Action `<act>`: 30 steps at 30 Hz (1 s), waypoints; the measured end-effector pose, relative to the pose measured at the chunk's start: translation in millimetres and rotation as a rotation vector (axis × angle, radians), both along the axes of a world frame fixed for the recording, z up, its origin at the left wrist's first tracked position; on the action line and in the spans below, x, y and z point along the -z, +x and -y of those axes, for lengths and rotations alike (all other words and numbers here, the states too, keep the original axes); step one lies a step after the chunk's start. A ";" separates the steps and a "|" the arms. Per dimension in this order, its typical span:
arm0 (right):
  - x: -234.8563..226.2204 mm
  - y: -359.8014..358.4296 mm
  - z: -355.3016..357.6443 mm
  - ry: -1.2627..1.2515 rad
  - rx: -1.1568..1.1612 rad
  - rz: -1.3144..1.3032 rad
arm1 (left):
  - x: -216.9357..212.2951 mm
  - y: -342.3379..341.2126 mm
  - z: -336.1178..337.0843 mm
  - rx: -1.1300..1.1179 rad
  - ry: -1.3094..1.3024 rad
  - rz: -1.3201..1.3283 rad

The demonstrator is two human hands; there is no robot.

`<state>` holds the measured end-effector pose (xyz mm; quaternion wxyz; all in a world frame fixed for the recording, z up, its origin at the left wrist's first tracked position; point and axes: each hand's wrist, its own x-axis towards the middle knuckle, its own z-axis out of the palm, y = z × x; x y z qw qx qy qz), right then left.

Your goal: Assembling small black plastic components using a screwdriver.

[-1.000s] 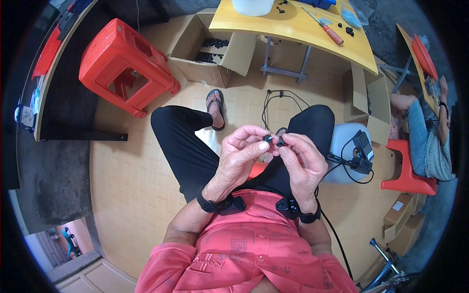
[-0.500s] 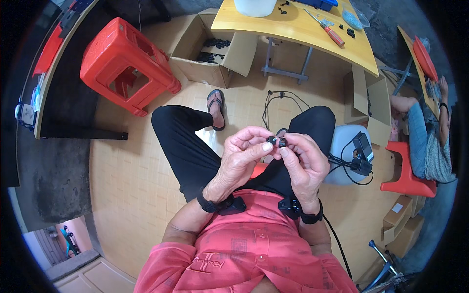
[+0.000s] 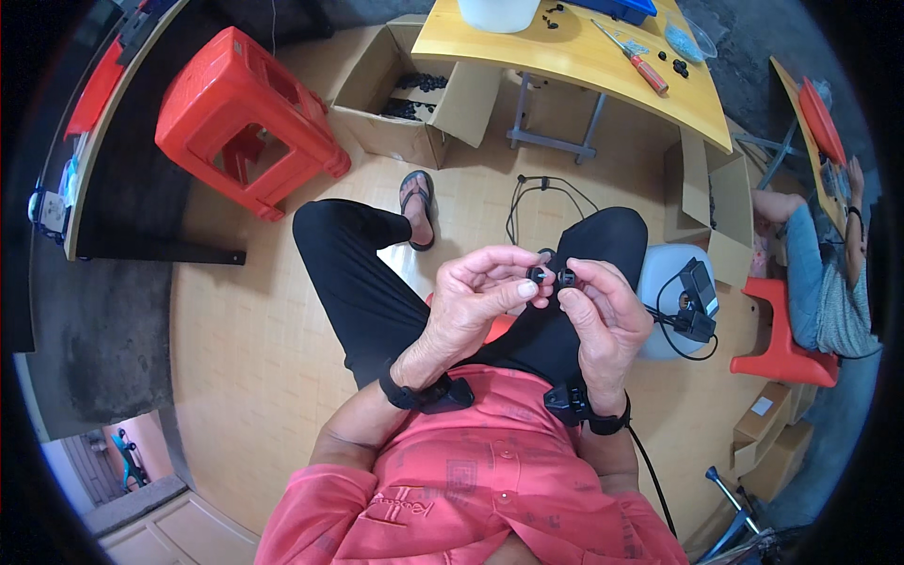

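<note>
Between the thumb and fingers of my left hand [image 3: 485,290] is a small round black part [image 3: 536,274] with a pale pin-like bit showing at its middle. My right hand [image 3: 607,315] pinches a second small black part [image 3: 566,278], rounded, with its side toward the first. A narrow gap lies between the two parts, and both are held up over my lap. Their exact kind is too small to make out.
Ahead stands a yellow table [image 3: 527,42] with a red-handled screwdriver [image 3: 650,73], a white tub [image 3: 497,11] and black bits. Cardboard boxes [image 3: 395,137] hold black parts. A red stool [image 3: 240,122] is at left; a white stool [image 3: 659,282] bears cabled devices. Another person [image 3: 838,282] sits at right.
Both hands have shifted slightly to the right. The two black parts, close together before, are now a little farther apart, each still pinched in its hand.
</note>
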<state>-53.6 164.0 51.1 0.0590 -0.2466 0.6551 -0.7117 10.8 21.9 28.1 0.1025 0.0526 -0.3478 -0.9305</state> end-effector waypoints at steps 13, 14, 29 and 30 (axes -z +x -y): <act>12.6 0.7 2.5 -0.252 -0.088 0.359 | 3.8 7.7 -2.6 -0.168 -0.434 0.069; 10.1 1.7 3.1 -0.249 -0.091 0.358 | 3.3 7.5 -3.3 -0.171 -0.432 0.068; 9.3 13.5 6.5 0.017 0.017 -0.413 | 0.6 7.7 -3.5 -0.186 -0.331 0.053; 9.3 13.7 6.6 0.023 0.019 -0.432 | 0.5 8.0 -3.6 -0.178 -0.318 0.061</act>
